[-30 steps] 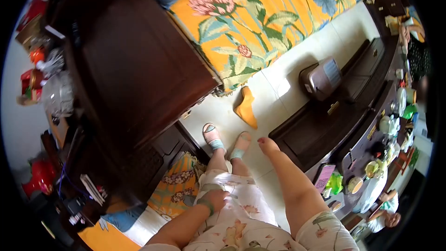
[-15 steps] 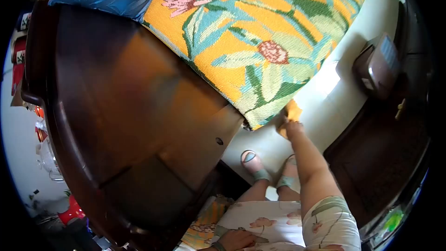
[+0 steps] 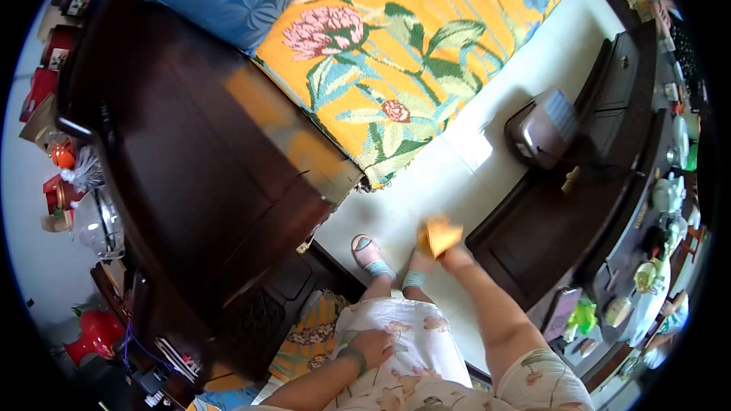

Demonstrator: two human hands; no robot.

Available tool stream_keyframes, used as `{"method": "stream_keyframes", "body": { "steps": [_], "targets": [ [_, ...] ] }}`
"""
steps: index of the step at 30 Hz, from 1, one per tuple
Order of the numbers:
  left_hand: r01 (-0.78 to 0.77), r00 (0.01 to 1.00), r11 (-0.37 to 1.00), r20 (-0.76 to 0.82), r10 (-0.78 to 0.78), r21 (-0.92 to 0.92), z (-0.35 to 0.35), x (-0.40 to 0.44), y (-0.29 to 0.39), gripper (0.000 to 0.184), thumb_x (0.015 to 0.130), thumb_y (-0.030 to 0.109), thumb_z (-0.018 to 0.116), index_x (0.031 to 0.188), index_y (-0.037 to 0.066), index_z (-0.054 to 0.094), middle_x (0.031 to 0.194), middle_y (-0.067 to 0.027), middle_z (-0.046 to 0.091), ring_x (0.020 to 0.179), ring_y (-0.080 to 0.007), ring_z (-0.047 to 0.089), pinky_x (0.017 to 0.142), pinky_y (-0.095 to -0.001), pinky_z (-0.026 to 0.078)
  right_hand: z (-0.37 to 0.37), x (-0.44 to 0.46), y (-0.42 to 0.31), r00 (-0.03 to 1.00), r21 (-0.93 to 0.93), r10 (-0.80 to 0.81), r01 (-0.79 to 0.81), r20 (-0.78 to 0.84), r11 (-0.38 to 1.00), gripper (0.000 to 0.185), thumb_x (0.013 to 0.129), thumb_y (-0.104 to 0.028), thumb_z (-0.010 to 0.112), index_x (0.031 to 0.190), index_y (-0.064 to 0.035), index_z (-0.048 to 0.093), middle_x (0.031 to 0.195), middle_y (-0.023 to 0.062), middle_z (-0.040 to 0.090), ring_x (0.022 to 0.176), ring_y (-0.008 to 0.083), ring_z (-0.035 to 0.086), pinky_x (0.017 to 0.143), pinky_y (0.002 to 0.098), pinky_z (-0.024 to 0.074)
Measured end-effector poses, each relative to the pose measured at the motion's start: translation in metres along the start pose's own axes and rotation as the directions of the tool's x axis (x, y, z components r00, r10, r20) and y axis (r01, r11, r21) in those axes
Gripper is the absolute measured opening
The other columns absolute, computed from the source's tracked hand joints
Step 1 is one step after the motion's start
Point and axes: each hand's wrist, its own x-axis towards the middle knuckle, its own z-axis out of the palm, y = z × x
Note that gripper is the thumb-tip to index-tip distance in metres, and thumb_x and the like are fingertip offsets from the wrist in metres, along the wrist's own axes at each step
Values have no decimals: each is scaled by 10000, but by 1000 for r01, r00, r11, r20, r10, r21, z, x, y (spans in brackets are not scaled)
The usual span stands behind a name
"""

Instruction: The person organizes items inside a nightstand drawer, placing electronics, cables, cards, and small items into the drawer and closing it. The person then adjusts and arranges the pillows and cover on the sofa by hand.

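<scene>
My right hand (image 3: 454,256) is closed round a crumpled yellow-orange cloth (image 3: 440,236), held above the tiled floor near my feet. The cloth is a little blurred. My left hand (image 3: 374,347) rests on the light floral fabric (image 3: 411,339) over my lap, its fingers loosely spread and nothing in it. Below the cloth, my feet in pink sandals (image 3: 365,247) stand on the pale tiles, one partly hidden by the cloth.
A yellow floral cover (image 3: 426,53) lies on the seat ahead, beside a blue cushion (image 3: 221,0). Dark wooden furniture (image 3: 183,129) stands at the left. A grey bin (image 3: 542,128) is by the dark cabinet (image 3: 525,221). At the right edge, people are partly visible.
My right hand has reached down to the floor, taken hold of the yellow-orange cloth and lifted it back toward me. My left hand has stayed on my lap.
</scene>
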Motion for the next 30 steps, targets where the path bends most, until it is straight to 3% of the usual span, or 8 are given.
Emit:
{"method": "stream_keyframes", "body": {
  "steps": [4, 11, 16, 18, 22, 24, 25, 30],
  "targets": [
    [85, 899, 860, -333, -284, -502, 28, 0, 14, 366, 778, 239, 590, 1077, 41, 519, 956, -151, 551, 919, -293, 532, 813, -382, 426, -5, -97, -19, 999, 250, -1, 11, -42, 968, 304, 822, -314, 506, 1004, -92, 605, 1108, 165, 550, 1062, 302, 499, 889, 386, 399],
    [-129, 760, 991, -640, 113, 23, -73, -34, 123, 476, 720, 288, 676, 1108, 72, 505, 1280, -165, 387, 1217, -335, 331, 986, -415, 305, -70, -241, -52, 716, 143, -671, 697, -194, 703, 226, 767, -223, 624, 881, -30, 604, 1197, 171, 457, 1136, 349, 391, 949, 408, 336],
    [-220, 755, 835, -454, 473, 504, -136, -59, 167, 227, 658, 216, 677, 795, 87, 549, 1116, -107, 533, 1131, -286, 439, 921, -404, 353, -138, -311, -68, 395, -232, -877, 858, -274, 459, 262, 711, -215, 671, 884, -46, 570, 1152, 147, 491, 1116, 319, 425, 939, 406, 352],
    [-331, 771, 848, -399, 496, 413, -147, -56, 170, 180, 636, 166, 660, 754, 101, 541, 896, -56, 591, 917, -269, 552, 810, -402, 415, -148, -321, -62, 370, -360, -901, 828, -226, 430, 292, 708, -202, 656, 938, -54, 556, 1083, 138, 522, 1083, 304, 455, 927, 395, 362],
    [-272, 744, 835, -446, 498, 478, -131, -60, 207, 137, 675, 105, 606, 808, 112, 574, 834, -44, 570, 710, -251, 569, 614, -383, 459, -127, -314, -54, 969, 188, -240, 247, -58, 951, 148, 792, -140, 519, 924, -77, 496, 862, 99, 572, 932, 275, 542, 788, 394, 431],
    [-263, 744, 847, -462, 483, 462, -106, -60, 217, 166, 693, 101, 591, 858, 123, 594, 871, -39, 568, 709, -245, 572, 595, -375, 463, -97, -297, -45, 974, 948, -227, 61, 13, 312, 202, 799, -127, 493, 994, -76, 484, 964, 94, 559, 977, 258, 524, 822, 371, 419],
    [-342, 718, 856, -480, 504, 387, -91, -53, 216, 225, 713, 81, 573, 929, 139, 600, 910, -27, 560, 713, -246, 575, 592, -373, 466, -81, -292, -41, 967, 978, -253, -84, 34, -190, 232, 802, -121, 480, 1030, -76, 478, 1015, 92, 553, 999, 250, 516, 838, 360, 413],
    [-410, 819, 886, -340, 463, 218, -70, -54, 222, 321, 711, 59, 579, 1030, 88, 577, 1032, -98, 499, 895, -282, 531, 757, -376, 460, -87, -324, -31, 841, 845, -541, -299, 13, -444, 484, 769, -150, 516, 1220, -67, 361, 1245, 128, 426, 1146, 253, 412, 985, 389, 312]
  ]
}}
